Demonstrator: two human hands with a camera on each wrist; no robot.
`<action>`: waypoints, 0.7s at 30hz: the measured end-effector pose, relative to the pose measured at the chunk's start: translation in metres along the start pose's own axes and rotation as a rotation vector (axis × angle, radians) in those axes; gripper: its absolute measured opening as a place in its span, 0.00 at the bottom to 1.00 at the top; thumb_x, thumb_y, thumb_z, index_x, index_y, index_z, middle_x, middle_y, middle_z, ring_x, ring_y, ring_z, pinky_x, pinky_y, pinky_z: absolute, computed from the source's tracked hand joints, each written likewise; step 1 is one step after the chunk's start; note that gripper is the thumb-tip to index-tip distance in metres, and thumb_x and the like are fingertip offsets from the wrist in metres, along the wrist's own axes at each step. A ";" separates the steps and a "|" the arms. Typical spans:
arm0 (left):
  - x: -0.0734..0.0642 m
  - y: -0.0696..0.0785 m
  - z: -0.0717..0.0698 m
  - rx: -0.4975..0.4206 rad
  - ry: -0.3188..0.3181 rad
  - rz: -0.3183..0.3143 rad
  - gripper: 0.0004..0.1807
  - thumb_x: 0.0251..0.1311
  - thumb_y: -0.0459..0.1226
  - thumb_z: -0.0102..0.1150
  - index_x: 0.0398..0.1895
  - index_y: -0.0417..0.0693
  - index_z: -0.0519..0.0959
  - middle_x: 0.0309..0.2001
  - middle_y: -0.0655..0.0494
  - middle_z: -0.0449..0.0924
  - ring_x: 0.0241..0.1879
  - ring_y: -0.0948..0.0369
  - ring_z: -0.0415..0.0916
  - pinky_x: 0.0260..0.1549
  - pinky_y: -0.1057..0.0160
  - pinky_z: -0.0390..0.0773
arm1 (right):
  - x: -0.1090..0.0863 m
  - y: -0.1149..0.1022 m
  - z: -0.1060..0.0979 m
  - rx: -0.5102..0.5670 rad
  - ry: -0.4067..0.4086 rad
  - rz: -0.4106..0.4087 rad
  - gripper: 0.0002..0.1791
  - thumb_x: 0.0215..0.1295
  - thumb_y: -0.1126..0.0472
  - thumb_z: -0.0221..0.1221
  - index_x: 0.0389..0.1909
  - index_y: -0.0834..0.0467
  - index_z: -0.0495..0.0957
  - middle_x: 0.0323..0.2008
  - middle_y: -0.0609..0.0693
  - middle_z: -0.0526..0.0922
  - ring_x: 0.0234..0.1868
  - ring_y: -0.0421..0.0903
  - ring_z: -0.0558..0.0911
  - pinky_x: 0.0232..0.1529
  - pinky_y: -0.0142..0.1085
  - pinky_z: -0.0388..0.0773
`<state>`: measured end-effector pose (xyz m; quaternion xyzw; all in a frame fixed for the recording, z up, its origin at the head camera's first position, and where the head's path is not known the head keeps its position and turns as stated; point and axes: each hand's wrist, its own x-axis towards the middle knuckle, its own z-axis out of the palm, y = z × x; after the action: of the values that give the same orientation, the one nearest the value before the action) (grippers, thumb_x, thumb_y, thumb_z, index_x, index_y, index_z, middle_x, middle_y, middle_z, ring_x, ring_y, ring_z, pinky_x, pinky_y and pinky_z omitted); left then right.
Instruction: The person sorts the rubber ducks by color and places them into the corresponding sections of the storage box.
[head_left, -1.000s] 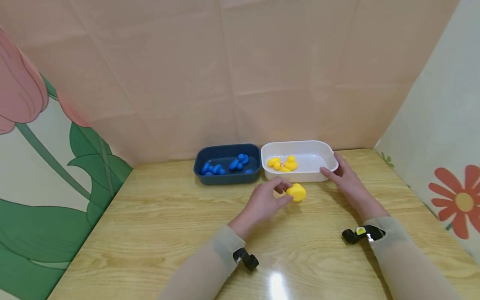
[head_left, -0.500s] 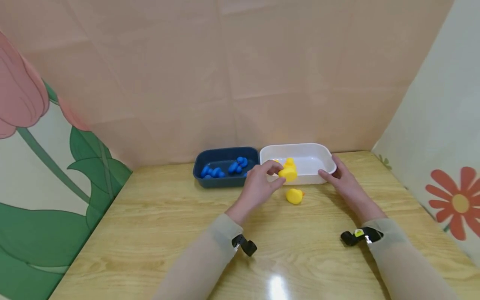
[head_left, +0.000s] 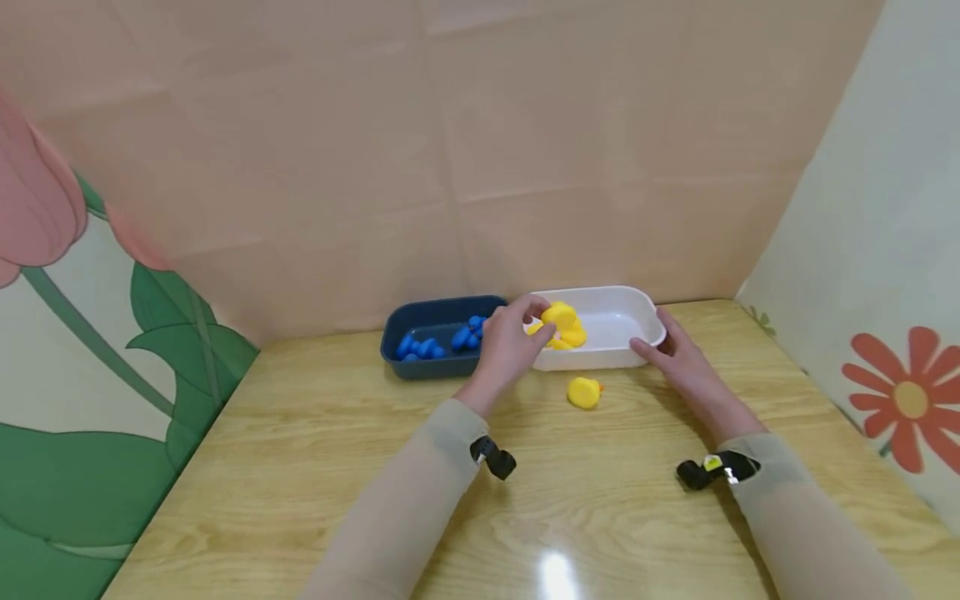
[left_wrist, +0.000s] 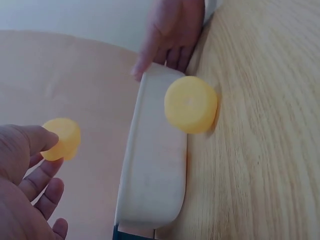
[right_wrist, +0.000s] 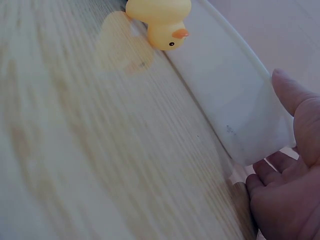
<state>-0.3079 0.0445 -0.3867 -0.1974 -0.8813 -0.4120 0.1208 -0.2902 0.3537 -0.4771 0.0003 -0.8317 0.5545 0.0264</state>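
Observation:
My left hand pinches a yellow rubber duck between thumb and fingertips, over the left part of the white tray. In the head view that duck overlaps the yellow ducks lying in the tray and partly hides them. At the tray's right end my right hand grips it, thumb at the rim and fingers round the outer end. One more yellow duck sits on the table just in front of the tray; its orange beak and black eye show in the right wrist view.
A dark blue tray holding several blue ducks stands against the white tray's left end, partly hidden by the left hand. Both trays are near the back edge of the wooden table, before a pink backdrop.
My left hand has picked up a yellow duck from the table, uncovering another behind it, and carried it up and left over the white tray. The right hand stays on the tray's end.

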 end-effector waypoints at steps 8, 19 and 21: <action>0.014 -0.005 0.010 0.052 0.024 -0.005 0.14 0.74 0.43 0.73 0.59 0.53 0.86 0.51 0.61 0.90 0.53 0.57 0.80 0.62 0.50 0.69 | 0.002 0.001 -0.001 0.005 -0.009 0.010 0.61 0.79 0.32 0.61 0.91 0.44 0.27 0.90 0.61 0.38 0.88 0.67 0.46 0.82 0.66 0.47; 0.017 -0.012 0.033 0.036 0.001 -0.061 0.14 0.75 0.44 0.73 0.58 0.55 0.85 0.51 0.61 0.88 0.54 0.56 0.80 0.62 0.50 0.68 | 0.001 0.002 -0.001 0.015 0.001 0.008 0.60 0.81 0.35 0.61 0.91 0.47 0.27 0.90 0.62 0.35 0.88 0.67 0.45 0.83 0.65 0.47; 0.016 -0.013 0.036 0.043 0.011 -0.069 0.14 0.75 0.44 0.73 0.58 0.55 0.86 0.50 0.62 0.89 0.52 0.58 0.79 0.62 0.50 0.68 | 0.001 0.002 -0.001 0.017 0.003 0.006 0.60 0.81 0.36 0.61 0.91 0.48 0.26 0.89 0.62 0.35 0.88 0.67 0.45 0.83 0.64 0.47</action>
<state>-0.3302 0.0687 -0.4120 -0.1621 -0.8956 -0.3978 0.1158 -0.2914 0.3555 -0.4780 -0.0027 -0.8269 0.5618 0.0263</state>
